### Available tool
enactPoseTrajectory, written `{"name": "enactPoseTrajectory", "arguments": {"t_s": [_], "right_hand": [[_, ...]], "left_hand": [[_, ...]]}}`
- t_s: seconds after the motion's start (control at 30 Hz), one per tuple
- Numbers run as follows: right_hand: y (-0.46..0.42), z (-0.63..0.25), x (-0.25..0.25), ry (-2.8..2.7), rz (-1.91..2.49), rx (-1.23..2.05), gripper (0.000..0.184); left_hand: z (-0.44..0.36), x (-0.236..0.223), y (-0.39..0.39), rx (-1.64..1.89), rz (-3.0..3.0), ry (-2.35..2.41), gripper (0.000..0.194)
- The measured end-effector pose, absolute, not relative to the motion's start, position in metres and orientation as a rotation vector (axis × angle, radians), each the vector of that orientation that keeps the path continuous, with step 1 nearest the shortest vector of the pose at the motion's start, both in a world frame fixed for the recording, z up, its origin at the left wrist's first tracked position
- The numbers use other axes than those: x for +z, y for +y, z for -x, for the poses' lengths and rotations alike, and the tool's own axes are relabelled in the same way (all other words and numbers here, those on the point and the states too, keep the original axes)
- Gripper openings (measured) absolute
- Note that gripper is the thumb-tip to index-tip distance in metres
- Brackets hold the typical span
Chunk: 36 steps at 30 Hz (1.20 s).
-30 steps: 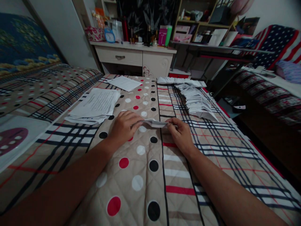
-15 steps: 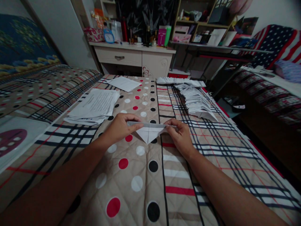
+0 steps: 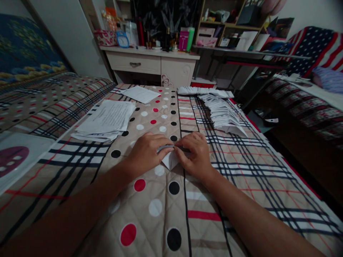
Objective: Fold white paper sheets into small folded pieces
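Observation:
A small folded sheet of white paper (image 3: 170, 161) is between my two hands, its pointed corner facing me. My left hand (image 3: 150, 151) pinches its top edge from the left, thumb in front and fingers behind. From the other side my right hand (image 3: 194, 153) grips the same edge, and its fingertips come close to those of the left. Both hands cover the paper's side corners. Beneath lies a patterned quilted bedspread (image 3: 155, 232) with dots, stripes and checks.
Left of my hands is a stack of printed sheets (image 3: 104, 117), with another sheet (image 3: 140, 94) beyond it. Rows of folded paper pieces (image 3: 225, 114) lie to the right. A white dresser (image 3: 134, 64) stands past the bed's far end. A plastic bag (image 3: 16, 157) is at far left.
Both hands have moved inward along the paper's top edge, so their fingertips almost meet. Less of the paper shows, and it sits slightly nearer to me.

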State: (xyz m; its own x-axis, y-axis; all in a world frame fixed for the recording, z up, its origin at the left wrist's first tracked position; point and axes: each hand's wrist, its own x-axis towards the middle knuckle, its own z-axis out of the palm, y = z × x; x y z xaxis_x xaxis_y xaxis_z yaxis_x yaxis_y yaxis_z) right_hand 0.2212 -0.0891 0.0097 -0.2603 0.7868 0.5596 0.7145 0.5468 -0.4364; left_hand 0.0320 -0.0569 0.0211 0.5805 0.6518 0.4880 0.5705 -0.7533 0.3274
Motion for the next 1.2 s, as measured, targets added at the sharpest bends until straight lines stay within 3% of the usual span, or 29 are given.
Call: {"name": "enactPoseTrajectory", "arguments": {"t_s": [0.3, 0.63, 1.07, 1.2], "right_hand": [[-0.084, -0.229, 0.007, -2.096, 1.186, 0.253, 0.012], [-0.074, -0.243, 0.004, -1.998, 1.303, 0.373, 0.017], [-0.08, -0.235, 0.003, -1.706, 1.305, 0.794, 0.027], [-0.084, -0.227, 0.002, -1.494, 1.275, 0.943, 0.027]], "left_hand": [[-0.018, 0.016, -0.047, 0.756, -2.71, 1.218, 0.02], [0.001, 0.018, -0.029, 0.879, -2.118, 1.363, 0.021], [0.005, 0.008, -0.021, 1.11, -1.642, 1.428, 0.024], [0.003, 0.005, -0.021, 1.228, -1.381, 1.252, 0.029]]}}
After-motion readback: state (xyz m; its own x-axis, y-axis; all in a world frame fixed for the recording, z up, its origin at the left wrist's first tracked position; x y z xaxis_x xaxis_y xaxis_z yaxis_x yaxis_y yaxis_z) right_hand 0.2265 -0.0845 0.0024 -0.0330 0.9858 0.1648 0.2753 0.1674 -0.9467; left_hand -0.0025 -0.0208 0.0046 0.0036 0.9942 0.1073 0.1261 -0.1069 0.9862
